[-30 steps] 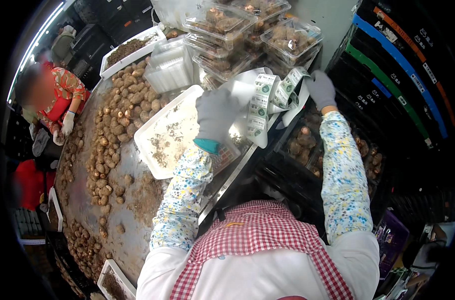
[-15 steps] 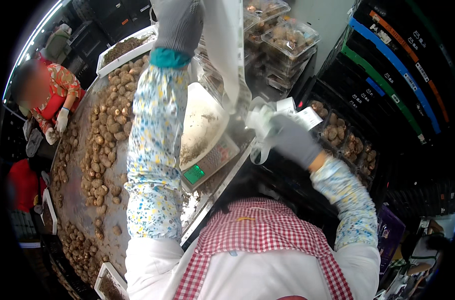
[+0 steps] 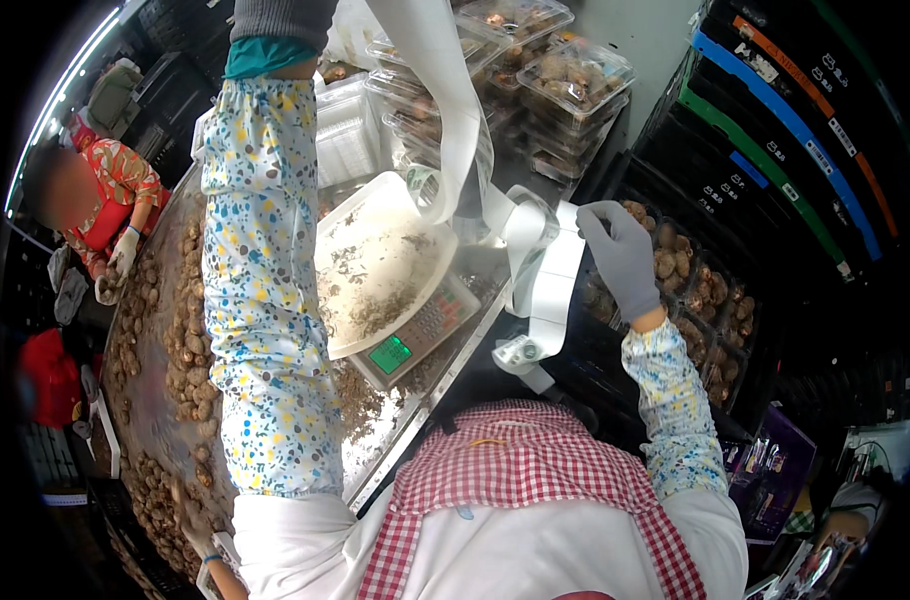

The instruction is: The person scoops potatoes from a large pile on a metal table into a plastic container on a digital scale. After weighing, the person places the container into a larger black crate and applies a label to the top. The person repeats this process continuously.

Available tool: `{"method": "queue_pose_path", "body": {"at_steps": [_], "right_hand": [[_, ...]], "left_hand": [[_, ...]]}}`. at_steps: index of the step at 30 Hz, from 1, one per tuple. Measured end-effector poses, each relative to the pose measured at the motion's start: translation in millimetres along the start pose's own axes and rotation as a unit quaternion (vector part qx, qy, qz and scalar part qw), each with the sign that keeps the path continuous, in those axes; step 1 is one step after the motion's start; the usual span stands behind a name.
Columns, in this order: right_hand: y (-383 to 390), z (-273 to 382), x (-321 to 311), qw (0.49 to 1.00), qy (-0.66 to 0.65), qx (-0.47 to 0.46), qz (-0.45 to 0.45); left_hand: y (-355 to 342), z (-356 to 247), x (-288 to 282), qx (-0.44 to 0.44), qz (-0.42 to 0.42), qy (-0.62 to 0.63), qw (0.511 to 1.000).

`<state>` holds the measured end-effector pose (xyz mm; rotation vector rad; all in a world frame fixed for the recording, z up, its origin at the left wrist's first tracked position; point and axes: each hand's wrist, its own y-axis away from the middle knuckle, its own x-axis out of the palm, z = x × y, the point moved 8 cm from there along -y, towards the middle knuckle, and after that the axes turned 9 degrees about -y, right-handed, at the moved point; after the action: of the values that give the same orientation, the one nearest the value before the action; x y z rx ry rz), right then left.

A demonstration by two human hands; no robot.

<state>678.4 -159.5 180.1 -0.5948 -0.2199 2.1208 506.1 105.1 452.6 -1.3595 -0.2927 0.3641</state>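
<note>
My right hand (image 3: pixel 620 258), in a grey glove, is right of the scale, its fingertips closed at the upper edge of a strip of white labels (image 3: pixel 557 285). The strip hangs in loops over the table edge, with a printed end (image 3: pixel 518 350) low down. More of the white strip (image 3: pixel 450 70) runs up and out at the top edge. My left hand (image 3: pixel 283 18) is cut off at the top; only its grey glove cuff shows and its fingers are hidden. Below that arm stands a digital scale (image 3: pixel 437 325) bearing a cream scoop-shaped pan (image 3: pixel 375 250) with dirt in it.
Clear lidded boxes of brown tubers (image 3: pixel 575 80) are stacked at the back. More filled boxes (image 3: pixel 710 290) sit at right beside black crates (image 3: pixel 765 190). Loose tubers (image 3: pixel 190 350) cover the table's left, where a co-worker (image 3: pixel 110 190) handles them. Another person's hand (image 3: pixel 197 535) reaches in lower left.
My left arm has moved left and farther up. The bunched labels at my right hand now hang loose in long loops. My right hand has shifted slightly right. Another person's hand has appeared at lower left.
</note>
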Motion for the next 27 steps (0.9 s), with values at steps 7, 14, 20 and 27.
{"method": "queue_pose_path", "body": {"at_steps": [7,14,20,27], "right_hand": [[53.1,22.1,98.0,0.964,-0.083,0.013,0.251],[63.7,-34.1,54.4,0.993,0.069,0.081,0.053],[37.9,18.8,43.7,0.996,-0.042,-0.051,0.063],[98.9,-15.3,30.8,0.991,-0.053,0.104,0.064]], "left_hand": [[-4.8,12.1,0.6,-0.076,0.079,0.085,0.99],[0.6,24.3,-0.6,-0.095,0.122,0.09,0.984],[5.5,26.7,5.6,-0.104,0.143,0.106,0.978],[13.2,25.5,8.8,-0.11,0.174,0.122,0.971]]}}
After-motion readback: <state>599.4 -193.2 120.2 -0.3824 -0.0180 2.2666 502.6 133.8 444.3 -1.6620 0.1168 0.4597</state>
